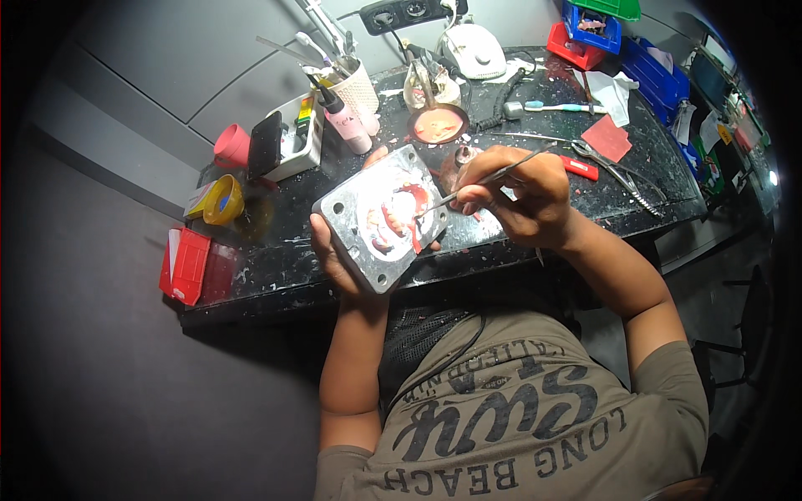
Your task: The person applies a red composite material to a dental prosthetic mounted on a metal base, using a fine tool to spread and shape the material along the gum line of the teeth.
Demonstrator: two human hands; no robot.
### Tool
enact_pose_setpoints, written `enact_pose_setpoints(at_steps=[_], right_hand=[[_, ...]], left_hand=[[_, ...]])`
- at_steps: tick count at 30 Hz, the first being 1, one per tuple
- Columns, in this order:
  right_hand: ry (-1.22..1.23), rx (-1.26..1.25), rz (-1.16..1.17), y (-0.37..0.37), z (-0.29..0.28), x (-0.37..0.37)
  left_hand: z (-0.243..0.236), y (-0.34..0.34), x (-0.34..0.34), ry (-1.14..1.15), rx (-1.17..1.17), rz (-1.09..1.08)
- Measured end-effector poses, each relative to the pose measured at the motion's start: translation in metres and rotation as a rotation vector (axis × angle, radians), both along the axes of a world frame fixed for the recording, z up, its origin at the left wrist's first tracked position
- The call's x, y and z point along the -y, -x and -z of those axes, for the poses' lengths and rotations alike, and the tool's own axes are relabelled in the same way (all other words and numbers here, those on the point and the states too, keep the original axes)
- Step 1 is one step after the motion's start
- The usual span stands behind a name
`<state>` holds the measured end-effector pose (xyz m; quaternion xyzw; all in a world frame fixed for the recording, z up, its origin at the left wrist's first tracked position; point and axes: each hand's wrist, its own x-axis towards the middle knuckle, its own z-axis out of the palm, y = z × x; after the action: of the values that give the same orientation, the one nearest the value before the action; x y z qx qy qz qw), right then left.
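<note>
My left hand (332, 255) grips a square metal denture flask (359, 257) from beneath and the side, tilted above the front of the bench. White plaster (368, 224) fills its middle, and a denture (394, 219) with pink-red gums and pale teeth is set in it. A red strip (417, 237) runs from the denture toward the flask's edge. In my right hand (530, 196), a thin dark carving tool (499, 174) is pinched like a pen. Its tip reaches over the flask beside the denture; whether it touches cannot be made out.
The dark bench (276, 267) is strewn with scraps. Behind the flask stand a pink bottle (347, 125), a tool cup (359, 88) and a pan of pink material (439, 125). A toothbrush (564, 107), pink sheet (607, 138) and red-handled tool (578, 168) lie right. A red bin (185, 265) sits left.
</note>
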<state>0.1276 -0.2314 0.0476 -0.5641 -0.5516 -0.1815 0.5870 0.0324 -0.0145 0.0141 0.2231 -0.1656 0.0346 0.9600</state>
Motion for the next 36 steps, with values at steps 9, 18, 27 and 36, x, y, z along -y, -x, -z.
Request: enact_pose_setpoints(at_steps=[9, 18, 27, 36], right_hand=[[-0.039, -0.043, 0.008, 0.0011, 0.0011, -0.0018], [0.000, -0.011, 0.009, 0.0017, -0.0017, 0.0014], [-0.035, -0.041, 0.026, 0.0019, 0.0011, -0.0019], [-0.033, -0.070, 0.041, 0.0029, 0.0004, -0.0030]], left_hand=[[0.0010, 0.0006, -0.0034, 0.026, -0.032, 0.029], [0.0032, -0.0013, -0.0057, -0.064, 0.005, -0.018], [0.0002, 0.0001, -0.0022, 0.023, -0.030, 0.008], [0.0010, 0.0006, -0.0035, -0.123, 0.003, -0.023]])
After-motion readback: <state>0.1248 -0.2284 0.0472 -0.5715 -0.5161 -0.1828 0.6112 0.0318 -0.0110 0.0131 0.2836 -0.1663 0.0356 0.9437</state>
